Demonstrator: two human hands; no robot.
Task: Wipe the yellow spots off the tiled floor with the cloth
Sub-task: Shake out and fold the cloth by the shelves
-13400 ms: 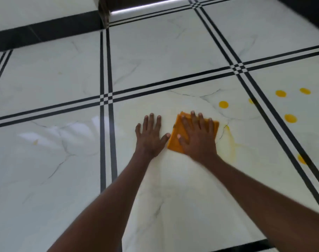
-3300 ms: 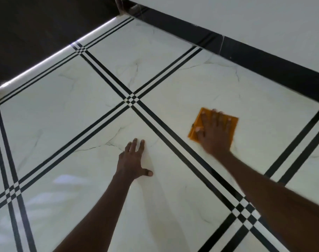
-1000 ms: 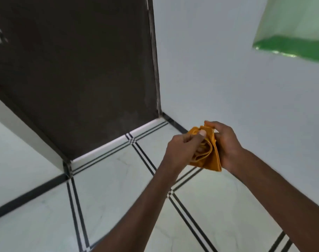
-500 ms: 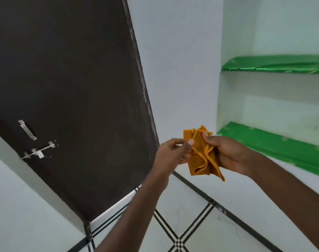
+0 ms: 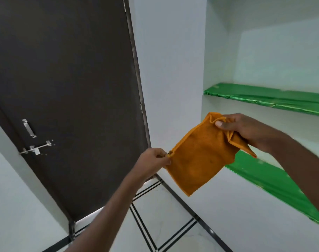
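The orange cloth (image 5: 200,157) hangs in the air in front of me, spread partly flat between both hands. My left hand (image 5: 152,161) pinches its left edge. My right hand (image 5: 246,130) grips the bunched upper right corner. Only a small patch of the white tiled floor (image 5: 164,211) with black double lines shows at the bottom. No yellow spots are in view.
A dark brown door (image 5: 64,88) with a metal latch (image 5: 35,149) fills the left. White wall stands ahead. Wall niches with green shelves (image 5: 264,99) are on the right, the lower shelf (image 5: 275,186) close under my right arm.
My hands left the floor with the cloth. The view rose from the tiles to the door and shelves. In the last half second my hands pulled apart and the crumpled cloth unfolded.
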